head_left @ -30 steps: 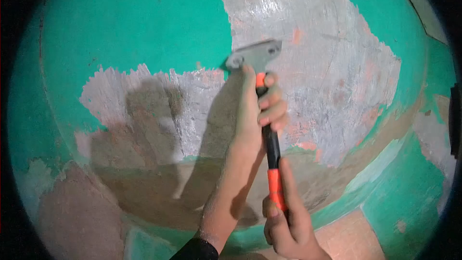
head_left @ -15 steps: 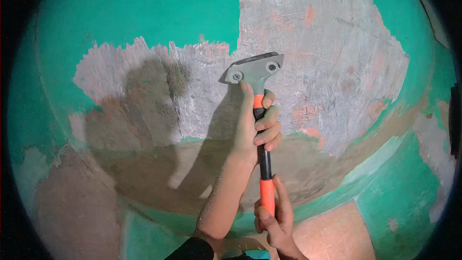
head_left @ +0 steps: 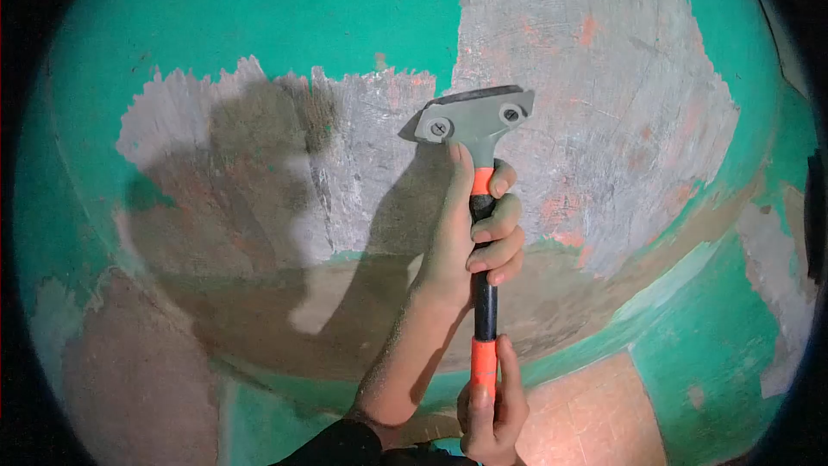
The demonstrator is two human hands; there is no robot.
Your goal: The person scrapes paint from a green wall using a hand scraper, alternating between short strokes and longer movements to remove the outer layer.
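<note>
Scraper (head_left: 473,128) lower on wall (head_left: 276,17) than before, left fingers (head_left: 498,252) and right fingers (head_left: 511,382) clamped on handle (head_left: 486,311).

The rough grey bare patch (head_left: 630,147) of wall is bordered above by smooth green paint (head_left: 285,13). In front of the patch, the wide-headed grey scraper (head_left: 476,131) with the orange-and-black rod handle is held upright. Its handle is gripped by the bare left hand (head_left: 459,237), above the bare right hand (head_left: 496,418). The curved brown band (head_left: 561,302) is set below the patch.
</note>
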